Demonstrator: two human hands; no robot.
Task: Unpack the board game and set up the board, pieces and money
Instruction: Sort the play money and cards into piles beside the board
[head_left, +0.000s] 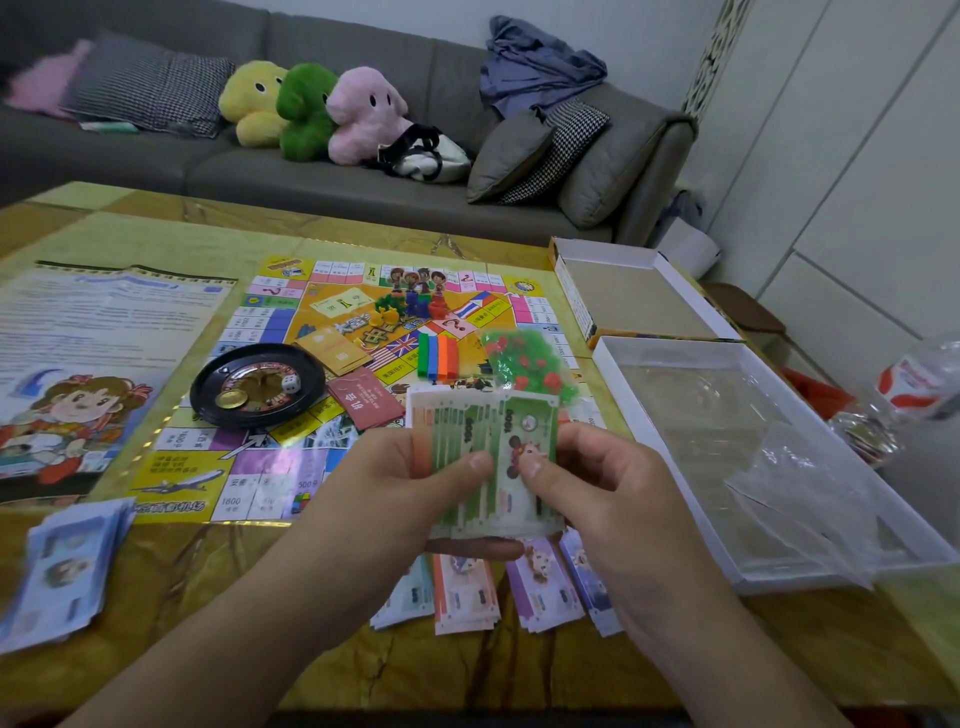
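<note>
The game board (270, 457) lies unfolded on the table. On it sit a black roulette wheel (257, 384) with a die, card stacks (332, 348), coloured sticks (438, 355), a bag of green and red houses (524, 364) and player pieces (415, 304). My left hand (384, 483) and my right hand (608, 493) both hold a fanned stack of green play money (488, 441) above the board's near edge, thumbs pressing on the top note. Sorted money piles (498, 592) lie beneath my hands, and a blue pile (62, 571) lies at the near left.
A printed rules sheet (98, 332) lies left of the board. The box lid (634, 296) and the box base with its clear plastic insert (753, 457) stand at the right. Behind the table is a grey sofa (311, 171) with plush toys and cushions.
</note>
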